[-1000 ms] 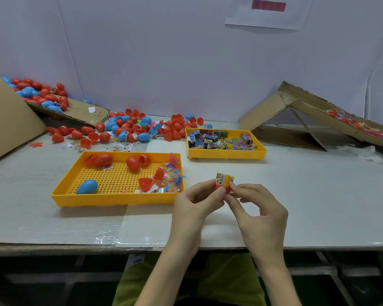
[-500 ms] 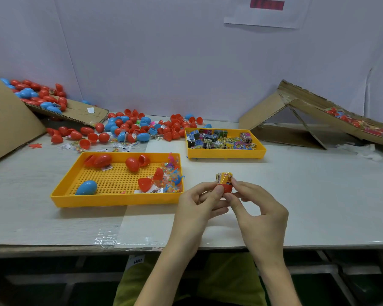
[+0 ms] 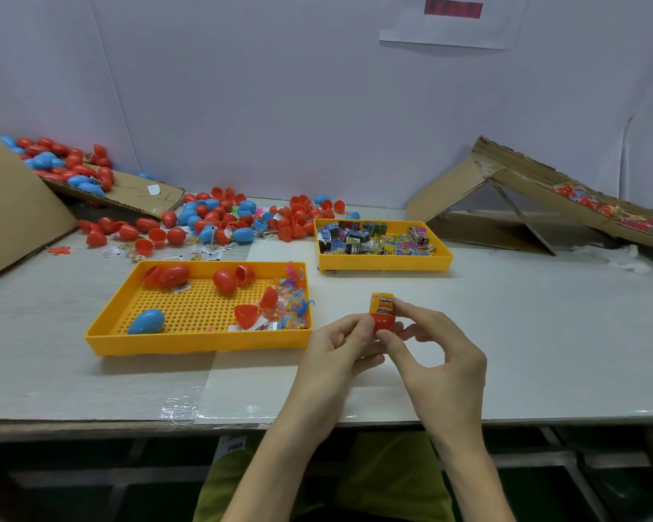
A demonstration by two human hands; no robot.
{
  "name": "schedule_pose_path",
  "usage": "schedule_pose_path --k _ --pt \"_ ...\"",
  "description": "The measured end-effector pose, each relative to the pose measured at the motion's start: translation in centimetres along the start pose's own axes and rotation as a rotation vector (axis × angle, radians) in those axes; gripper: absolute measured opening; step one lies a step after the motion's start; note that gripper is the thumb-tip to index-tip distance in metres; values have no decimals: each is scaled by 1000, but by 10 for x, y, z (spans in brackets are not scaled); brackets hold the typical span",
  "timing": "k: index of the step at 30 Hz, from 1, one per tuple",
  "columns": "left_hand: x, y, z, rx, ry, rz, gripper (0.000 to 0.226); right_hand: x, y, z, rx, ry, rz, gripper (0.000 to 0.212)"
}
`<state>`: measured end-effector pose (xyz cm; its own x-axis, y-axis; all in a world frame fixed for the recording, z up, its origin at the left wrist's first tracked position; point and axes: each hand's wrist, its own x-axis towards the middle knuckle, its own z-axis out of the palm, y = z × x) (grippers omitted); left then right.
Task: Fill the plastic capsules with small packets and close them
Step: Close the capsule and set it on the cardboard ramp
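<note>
My two hands pinch a red capsule half (image 3: 383,322) with a yellow packet (image 3: 382,304) standing in it
My left hand (image 3: 340,348) grips the half from the left with curled thumb and fingers, my right hand (image 3: 438,356) pinches it from the right, forefinger touching the packet, which sticks up past the rim; both are held above the table (image 3: 524,333), just right of the perforated yellow tray (image 3: 204,342) holding a blue capsule (image 3: 146,321), with the smaller tray (image 3: 385,262) of packets behind
</note>
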<state>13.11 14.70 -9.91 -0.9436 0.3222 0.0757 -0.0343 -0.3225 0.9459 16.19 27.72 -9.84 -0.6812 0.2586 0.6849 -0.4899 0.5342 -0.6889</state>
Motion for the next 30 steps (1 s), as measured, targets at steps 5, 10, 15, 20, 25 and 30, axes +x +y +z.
schedule_pose_path --k 5,10,15,20,25,30 --pt "-1 1 -1 16 -49 -2 35 -3 3 0 -2 28 -20 38" --pt "0 0 -1 0 -62 7 33 -4 4 2 -1 40 -22 40" --pt "1 0 -1 -13 -57 -11 37 -3 2 1 -1 39 -34 38" --pt "1 2 -1 -16 -67 -43 37 -4 0 0 -23 56 -26 38" --pt "2 3 1 -91 -8 -54 38 -3 3 0 -42 -4 -46 34" --pt "0 2 0 -87 -19 -50 35 -2 0 -1 -29 -25 -45 35"
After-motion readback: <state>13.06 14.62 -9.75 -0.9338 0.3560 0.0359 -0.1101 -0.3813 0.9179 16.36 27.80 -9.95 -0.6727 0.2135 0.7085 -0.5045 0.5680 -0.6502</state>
